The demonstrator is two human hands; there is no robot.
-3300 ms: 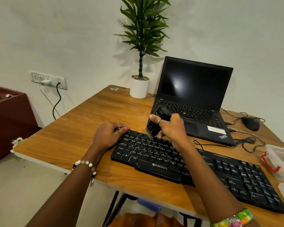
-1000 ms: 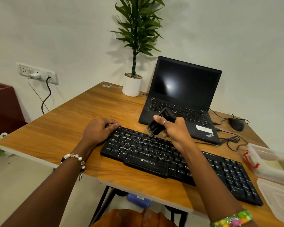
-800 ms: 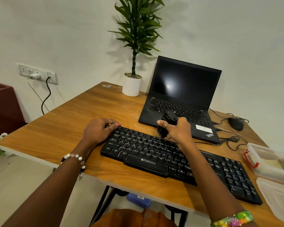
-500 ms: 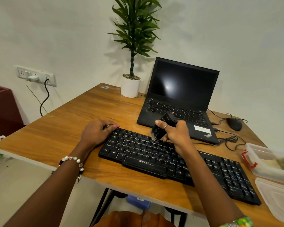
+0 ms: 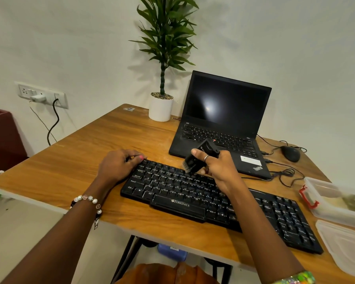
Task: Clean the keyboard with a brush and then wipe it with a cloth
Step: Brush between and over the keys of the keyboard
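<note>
A white socket plate with a plug and dark cable sits on the pale wall at far left, above a wood-grain bench with a rounded pale edge. The left hand, a beaded bracelet on its wrist, rests with curled fingers on the keyboard's top-left corner, steadying it. The keyboard is black, flat and long, lying slantwise across the bench front. Behind it stand a smooth white cylindrical pot with a leafy plant and an open matte-black laptop. The right hand grips a stubby black brush, bristles tilted down onto the upper key rows. Farther right lie a black mouse, tangled cords, and a clear plastic box with a red clasp.
</note>
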